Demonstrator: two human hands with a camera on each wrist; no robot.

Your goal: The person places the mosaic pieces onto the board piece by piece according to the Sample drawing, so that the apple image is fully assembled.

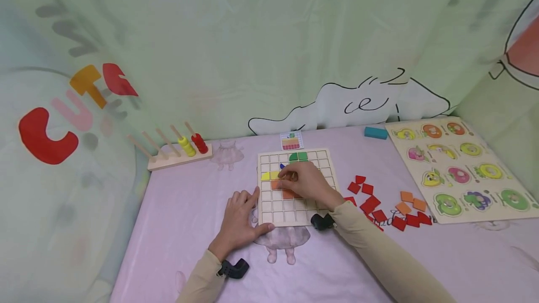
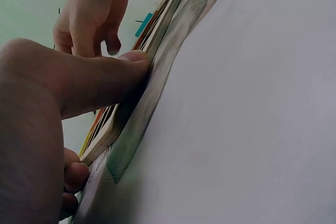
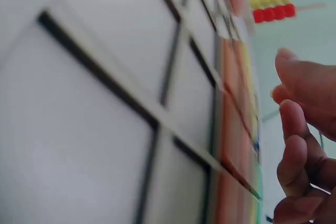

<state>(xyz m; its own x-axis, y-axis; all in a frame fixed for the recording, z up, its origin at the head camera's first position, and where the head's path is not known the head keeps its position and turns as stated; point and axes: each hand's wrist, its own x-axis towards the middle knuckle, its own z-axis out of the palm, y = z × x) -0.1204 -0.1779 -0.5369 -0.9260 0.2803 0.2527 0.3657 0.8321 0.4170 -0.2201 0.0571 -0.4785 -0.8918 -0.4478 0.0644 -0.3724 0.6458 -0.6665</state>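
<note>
A square wooden grid board (image 1: 273,206) lies on the pink cloth. Coloured tiles sit in some of its cells: green tiles (image 1: 302,156) in the top row, yellow tiles (image 1: 265,176) at the left and orange tiles (image 1: 290,194) in the middle. My left hand (image 1: 238,219) is at the lower left corner. Its thumb rests along the near edge, and fingertips touch the left edge. Above the yellow and orange rows hovers my right hand (image 1: 304,181), fingers loosely bent, with nothing visible between them. A blue tile (image 1: 282,166) shows beside its fingertips. The palm hides several cells.
A small picture card (image 1: 291,140) lies behind the board. Red tiles (image 1: 370,204) and loose orange tiles (image 1: 406,196) are scattered to the right. A fruit puzzle board (image 1: 425,167) and a teal block (image 1: 375,133) lie beyond. A peg stand (image 1: 181,159) with yellow and red beads stands back left.
</note>
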